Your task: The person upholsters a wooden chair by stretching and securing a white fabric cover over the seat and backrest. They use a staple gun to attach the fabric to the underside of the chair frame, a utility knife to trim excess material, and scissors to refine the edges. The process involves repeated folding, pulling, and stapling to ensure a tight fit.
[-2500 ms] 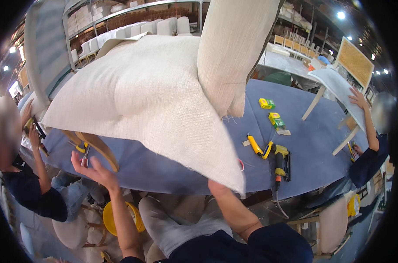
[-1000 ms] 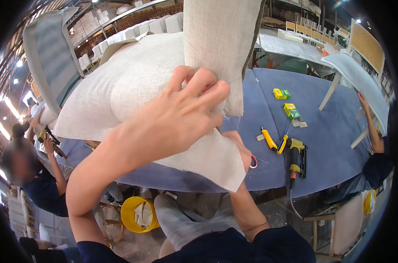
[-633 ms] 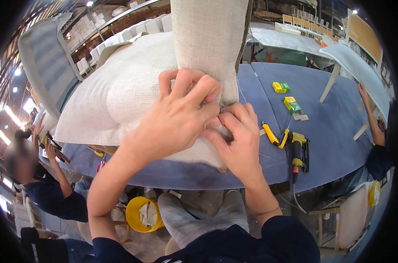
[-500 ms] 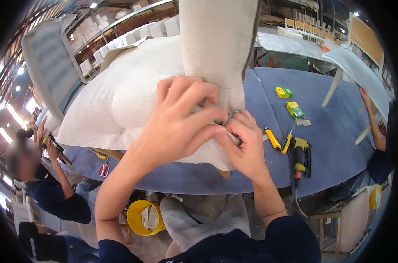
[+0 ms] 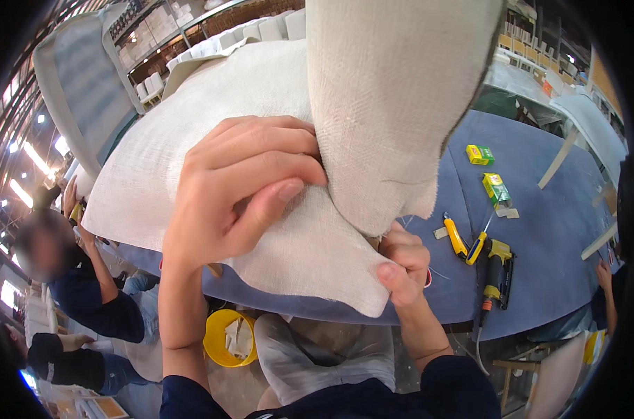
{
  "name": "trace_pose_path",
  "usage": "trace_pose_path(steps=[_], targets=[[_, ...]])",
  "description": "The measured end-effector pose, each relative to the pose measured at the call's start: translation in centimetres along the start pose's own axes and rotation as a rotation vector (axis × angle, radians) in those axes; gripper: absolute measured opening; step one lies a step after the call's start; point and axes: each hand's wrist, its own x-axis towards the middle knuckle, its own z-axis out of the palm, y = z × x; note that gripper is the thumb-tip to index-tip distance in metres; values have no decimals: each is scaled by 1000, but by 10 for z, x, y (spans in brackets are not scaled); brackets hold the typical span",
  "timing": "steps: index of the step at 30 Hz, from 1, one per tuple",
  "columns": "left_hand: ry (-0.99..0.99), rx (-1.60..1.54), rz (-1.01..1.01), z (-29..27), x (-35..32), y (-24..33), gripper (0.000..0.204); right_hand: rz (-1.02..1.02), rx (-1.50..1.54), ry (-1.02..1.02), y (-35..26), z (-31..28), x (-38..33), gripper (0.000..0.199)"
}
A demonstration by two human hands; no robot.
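A beige upholstered chair (image 5: 191, 119) lies before me, its seat cover spread wide and its tall backrest (image 5: 393, 91) rising on the right. My left hand (image 5: 240, 178) rests on the seat cover with its fingers bent together. Its fingertips are pressed into the crease against the backrest, partly hidden, and the thumb is bent beneath the forefinger. Lower right, my right hand (image 5: 404, 269) pinches the loose corner of the fabric cover (image 5: 364, 279) between thumb and fingers. A frayed fabric flap (image 5: 421, 199) hangs from the backrest's bottom just above it.
The blue-grey padded table (image 5: 533, 209) holds two yellow-green boxes (image 5: 497, 190), a yellow utility knife (image 5: 455, 236), a yellow-handled tool (image 5: 477, 248) and a staple gun (image 5: 497, 276) with its hose. Below stands a yellow bucket (image 5: 218, 346). Co-workers flank me on both sides.
My hands, close together at the crease before, are now apart. The left has shifted left, and the right has pulled the cover's corner down toward me. The backrest leans further right.
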Motion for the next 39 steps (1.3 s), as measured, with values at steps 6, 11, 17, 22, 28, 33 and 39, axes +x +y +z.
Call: trace_pose_path(steps=[6,11,17,22,28,33,39], targets=[[-106,35,47,3,4,5,19,-22,110,30,12,-4,-19,34],[-243,5,-38,-2,12,14,23,-61,33,106,15,-2,-20,38],[-61,-260,-83,-32,8,-26,33,-5,-13,68,9,1,-10,44],[-277,-406,-85,-32,25,-46,37,6,15,90,11,5,-9,44],[-345,-284,-137,-19,26,-55,37,37,53,149,11,12,-14,47],[85,280,-156,-11,2,-29,47,171,125,150,13,1,-23,48],[50,550,-220,68,-94,51,62,200,218,217,16,6,-23,50]])
